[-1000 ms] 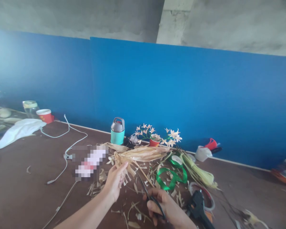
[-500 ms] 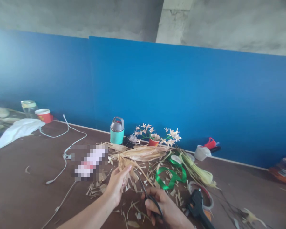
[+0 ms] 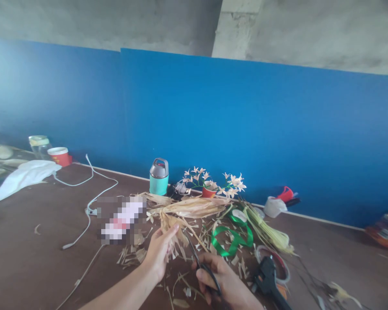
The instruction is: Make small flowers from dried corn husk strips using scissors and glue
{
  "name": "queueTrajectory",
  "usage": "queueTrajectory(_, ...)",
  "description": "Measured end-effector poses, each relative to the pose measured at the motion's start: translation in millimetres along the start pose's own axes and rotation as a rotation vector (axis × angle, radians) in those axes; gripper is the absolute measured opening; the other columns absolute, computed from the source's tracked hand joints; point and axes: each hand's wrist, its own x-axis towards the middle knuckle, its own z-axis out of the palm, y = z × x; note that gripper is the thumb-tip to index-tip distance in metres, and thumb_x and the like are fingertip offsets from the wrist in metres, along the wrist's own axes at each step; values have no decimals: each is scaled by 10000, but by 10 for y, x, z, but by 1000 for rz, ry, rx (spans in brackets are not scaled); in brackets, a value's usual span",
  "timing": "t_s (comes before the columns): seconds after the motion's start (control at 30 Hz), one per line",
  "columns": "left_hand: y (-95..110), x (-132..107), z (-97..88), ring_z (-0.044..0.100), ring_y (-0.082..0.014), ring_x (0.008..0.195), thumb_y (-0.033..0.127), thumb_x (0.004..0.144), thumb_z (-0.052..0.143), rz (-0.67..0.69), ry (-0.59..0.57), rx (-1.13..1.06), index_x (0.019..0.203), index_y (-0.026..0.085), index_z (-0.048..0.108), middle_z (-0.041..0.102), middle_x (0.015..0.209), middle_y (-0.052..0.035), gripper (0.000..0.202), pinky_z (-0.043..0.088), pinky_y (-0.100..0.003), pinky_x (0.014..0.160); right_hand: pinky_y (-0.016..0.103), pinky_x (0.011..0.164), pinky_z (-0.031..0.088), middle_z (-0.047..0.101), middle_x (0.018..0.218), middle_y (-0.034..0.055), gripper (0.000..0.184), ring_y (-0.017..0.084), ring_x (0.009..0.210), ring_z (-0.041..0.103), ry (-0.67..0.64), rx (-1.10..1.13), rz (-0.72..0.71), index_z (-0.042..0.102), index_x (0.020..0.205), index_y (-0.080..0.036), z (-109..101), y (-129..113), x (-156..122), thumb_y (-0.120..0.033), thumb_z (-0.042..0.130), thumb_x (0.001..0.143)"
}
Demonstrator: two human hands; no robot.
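My left hand [image 3: 158, 254] pinches a tan, papery dried husk [image 3: 170, 223] between thumb and fingers, just above the table. Its lower end is cut into several ragged strips. In my right hand [image 3: 224, 277] is a pair of black-handled scissors [image 3: 192, 248], with fingers wrapped around the handle loops. The blades point up and left, and their tips lie at the right side of the husk. Whether the blades touch it I cannot tell. Husk scraps lie scattered beneath both hands.
Beyond my hands lie a husk bundle [image 3: 197, 207], green ribbon [image 3: 226, 247] and pale green strands [image 3: 271, 230]. A glue gun [image 3: 268, 275] is right of my right hand. Farther back stand a turquoise container [image 3: 159, 185] and white flowers [image 3: 234, 183]. White cable [image 3: 89, 206] runs at left.
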Motion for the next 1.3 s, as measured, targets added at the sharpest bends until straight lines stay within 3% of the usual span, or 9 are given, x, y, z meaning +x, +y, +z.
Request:
queueTrajectory(0.5, -31, 15, -11, 250, -12, 337, 377, 518, 782, 6, 10, -30, 696, 152, 548, 310, 385, 130, 370, 200, -126, 337, 123, 265, 186, 527, 471, -61, 499, 37, 312, 442, 8, -25, -9, 534, 853, -137, 15, -11, -9, -523, 709, 590)
queueTrajectory(0.97, -16, 2, -6, 269, -10, 329, 372, 500, 791, 3, 17, -39, 683, 155, 546, 386, 403, 119, 375, 217, -137, 346, 120, 270, 203, 545, 512, -49, 527, 42, 330, 473, 14, -66, 5, 530, 881, -129, 16, -41, -21, -539, 696, 594)
queueTrajectory(1.3, -22, 10, -9, 255, -17, 325, 386, 497, 788, 29, 7, -34, 628, 158, 534, 337, 366, 127, 366, 196, -148, 344, 121, 272, 185, 543, 514, -49, 512, 43, 337, 475, 11, -94, -1, 529, 877, -135, 6, -39, -21, -541, 686, 607)
